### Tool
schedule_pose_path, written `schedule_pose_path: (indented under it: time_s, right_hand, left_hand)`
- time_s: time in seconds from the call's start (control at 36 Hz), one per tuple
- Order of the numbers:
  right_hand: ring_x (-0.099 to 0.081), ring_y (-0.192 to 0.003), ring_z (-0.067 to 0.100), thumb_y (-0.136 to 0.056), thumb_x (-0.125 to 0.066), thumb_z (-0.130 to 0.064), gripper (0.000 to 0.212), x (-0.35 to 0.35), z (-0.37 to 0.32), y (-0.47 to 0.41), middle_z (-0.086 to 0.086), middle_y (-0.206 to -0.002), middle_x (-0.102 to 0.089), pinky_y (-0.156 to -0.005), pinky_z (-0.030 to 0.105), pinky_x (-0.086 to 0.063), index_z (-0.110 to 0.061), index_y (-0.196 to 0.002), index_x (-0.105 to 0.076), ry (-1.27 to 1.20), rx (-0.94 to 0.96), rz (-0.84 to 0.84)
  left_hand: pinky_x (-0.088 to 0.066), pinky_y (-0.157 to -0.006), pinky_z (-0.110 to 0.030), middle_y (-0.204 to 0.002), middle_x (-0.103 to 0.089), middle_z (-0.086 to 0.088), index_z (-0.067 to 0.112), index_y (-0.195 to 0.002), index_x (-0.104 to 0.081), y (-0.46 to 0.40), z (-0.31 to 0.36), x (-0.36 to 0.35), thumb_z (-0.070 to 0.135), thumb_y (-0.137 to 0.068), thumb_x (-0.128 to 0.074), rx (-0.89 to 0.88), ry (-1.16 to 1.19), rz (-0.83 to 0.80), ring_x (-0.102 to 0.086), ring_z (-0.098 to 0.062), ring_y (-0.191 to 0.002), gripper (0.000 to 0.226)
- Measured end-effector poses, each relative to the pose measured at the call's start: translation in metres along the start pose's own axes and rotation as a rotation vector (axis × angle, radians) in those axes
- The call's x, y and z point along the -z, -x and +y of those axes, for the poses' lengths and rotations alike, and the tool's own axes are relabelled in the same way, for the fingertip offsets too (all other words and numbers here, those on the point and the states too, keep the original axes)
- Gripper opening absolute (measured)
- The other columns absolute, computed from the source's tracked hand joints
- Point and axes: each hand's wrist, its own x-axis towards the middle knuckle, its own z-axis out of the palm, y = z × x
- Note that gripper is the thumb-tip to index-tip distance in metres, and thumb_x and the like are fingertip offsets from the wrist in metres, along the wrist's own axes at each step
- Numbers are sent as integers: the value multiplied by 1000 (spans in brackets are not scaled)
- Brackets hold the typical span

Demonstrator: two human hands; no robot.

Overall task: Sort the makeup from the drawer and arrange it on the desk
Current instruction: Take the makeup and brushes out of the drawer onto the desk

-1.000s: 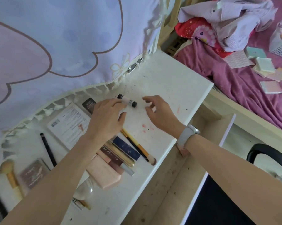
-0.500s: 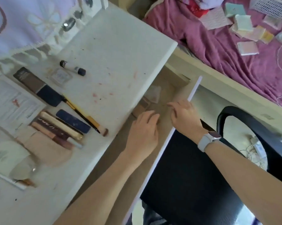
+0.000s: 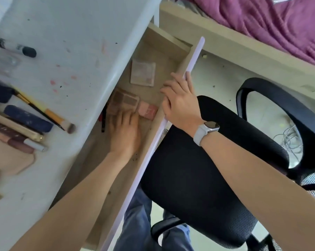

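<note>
A person's left hand reaches into the open drawer, fingers laid flat and fairly straight on a brown palette. Just beside it lies a pink compact; a pale square palette sits farther back, apart. The right hand curls its fingers over the drawer's front edge, its grip wrapped on the panel. On the desk, a brush, a white tube and several sticks lie side by side.
</note>
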Motion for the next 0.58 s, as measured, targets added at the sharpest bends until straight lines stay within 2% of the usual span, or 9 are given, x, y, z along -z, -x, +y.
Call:
schedule_pose_path:
  time_s: [0.06, 0.17, 0.25, 0.31, 0.39, 0.47, 0.53, 0.58]
  right_hand:
    - [-53, -120, 32, -82, -51, -4, 23, 0, -1, 0, 11, -98, -69, -112, 55, -21, -1, -91, -72, 6, -8, -4]
    - [-54, -118, 30, -83, -48, -8, 27, 0, -2, -1, 10, -96, -69, -115, 50, -18, -2, -94, -72, 90, -9, -29]
    - [-52, -118, 28, -85, -40, -12, 33, 4, -4, -5, 10, -97, -67, -117, 46, -5, -3, -97, -70, 270, -6, -148]
    - [-49, -118, 28, -85, -37, -12, 35, 9, -8, -13, 11, -100, -65, -117, 46, 4, -4, -101, -67, 360, -4, -286]
    - [-32, -133, 29, -88, -38, -20, 42, 11, -12, -32, 13, -124, -54, -115, 51, 11, -5, -123, -53, 485, 33, -557]
    - [-15, -142, 28, -90, -38, -26, 64, -1, -14, -49, 14, -150, -27, -114, 52, 8, -3, -146, -18, 563, 67, -771]
    - [-15, -142, 28, -90, -41, -23, 70, -13, -17, -57, 15, -154, -16, -115, 48, 0, -2, -148, -7, 524, 27, -817]
    - [-14, -141, 31, -91, -43, -16, 71, -26, -18, -64, 17, -155, -8, -114, 45, -16, 0, -147, -3, 443, -43, -808]
  left_hand:
    - [-27, -104, -58, -136, -45, -19, 5, -129, -48, -4, 3, 3, 6, -86, -51, 25, -31, 68, -35, -33, -131, 43]
    - [-11, -110, -56, -155, -14, -16, 20, -146, -26, -19, 5, 8, 27, -93, -46, 118, -101, 5, -10, -33, -142, 57]
    - [-9, -109, -57, -157, -4, -12, 22, -149, -15, -18, 3, 4, 34, -96, -40, 128, -110, -55, -3, -31, -144, 60]
    - [-10, -108, -56, -158, -4, -9, 24, -148, -16, -10, 2, 3, 34, -95, -40, 141, -86, -48, -3, -29, -144, 59]
    - [-10, -108, -56, -157, -9, -8, 25, -147, -22, 4, -2, 1, 30, -94, -43, 151, -57, -40, -7, -29, -143, 57]
    - [-11, -108, -56, -152, -25, -13, 21, -141, -36, 10, -7, 1, 19, -91, -51, 129, -44, 1, -16, -32, -141, 52]
    - [-22, -105, -58, -139, -43, -17, 14, -128, -53, 12, -7, 2, 2, -79, -62, 100, -92, 49, -33, -35, -134, 51]
    - [-34, -98, -59, -126, -55, -19, 9, -112, -62, 11, -7, 3, -10, -63, -67, 86, -143, 115, -47, -37, -124, 53]
